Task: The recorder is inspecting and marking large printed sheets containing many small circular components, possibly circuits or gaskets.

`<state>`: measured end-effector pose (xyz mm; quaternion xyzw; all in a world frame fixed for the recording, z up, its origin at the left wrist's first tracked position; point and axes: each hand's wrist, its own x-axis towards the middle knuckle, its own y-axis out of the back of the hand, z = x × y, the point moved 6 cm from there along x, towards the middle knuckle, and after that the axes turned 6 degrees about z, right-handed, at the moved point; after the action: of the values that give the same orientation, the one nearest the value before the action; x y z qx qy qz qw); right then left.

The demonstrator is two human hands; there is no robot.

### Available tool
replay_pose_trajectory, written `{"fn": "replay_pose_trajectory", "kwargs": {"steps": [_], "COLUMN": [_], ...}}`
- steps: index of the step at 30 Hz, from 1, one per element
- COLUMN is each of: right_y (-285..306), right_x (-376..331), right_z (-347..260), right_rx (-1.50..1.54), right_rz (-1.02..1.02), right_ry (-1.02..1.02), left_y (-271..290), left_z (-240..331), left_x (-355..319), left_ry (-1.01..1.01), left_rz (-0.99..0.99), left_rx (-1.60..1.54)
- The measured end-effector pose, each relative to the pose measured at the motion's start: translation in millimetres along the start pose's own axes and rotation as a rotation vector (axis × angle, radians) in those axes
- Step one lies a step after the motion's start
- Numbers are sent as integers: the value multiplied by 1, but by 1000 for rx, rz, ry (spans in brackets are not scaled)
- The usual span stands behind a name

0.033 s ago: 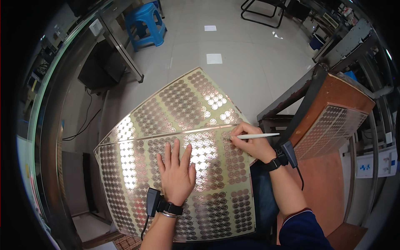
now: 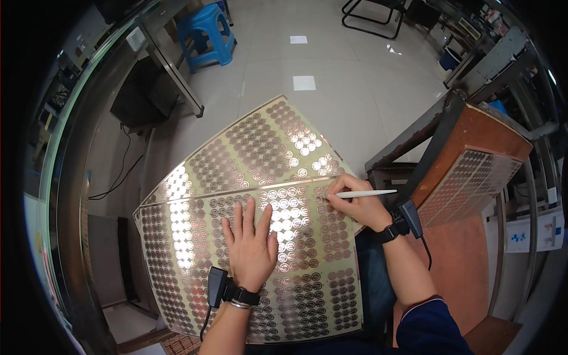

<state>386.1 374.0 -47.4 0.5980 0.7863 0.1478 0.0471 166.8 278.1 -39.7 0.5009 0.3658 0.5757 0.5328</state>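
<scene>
A pale green circuit panel with rows of round coppery pads lies in front of me. Beyond its far edge is a similar panel; whether they overlap or only meet there, I cannot tell. My left hand rests flat on the near panel, fingers spread. At the panel's far right corner, my right hand pinches a slim white pen-like tool, its long end pointing right. The working tip sits by the pads, mostly hidden by my fingers. Both wrists wear black straps with small corded devices.
To the right, a brown board on a dark metal frame bears another panel of round pads. A metal-framed table runs along the left. Farther off are a blue plastic stool, a black box and a black chair.
</scene>
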Motion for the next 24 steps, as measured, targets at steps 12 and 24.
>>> {"fn": "replay_pose_trajectory", "kwargs": {"steps": [12, 24], "right_y": [-1, -2], "right_x": [1, 1], "right_z": [5, -2], "right_rx": [59, 21], "right_rz": [64, 2], "right_ry": [-104, -57], "left_y": [0, 0], "left_z": [0, 0], "left_x": [1, 1], "left_ry": [3, 6], "left_rz": [3, -1], "left_rx": [3, -4]}}
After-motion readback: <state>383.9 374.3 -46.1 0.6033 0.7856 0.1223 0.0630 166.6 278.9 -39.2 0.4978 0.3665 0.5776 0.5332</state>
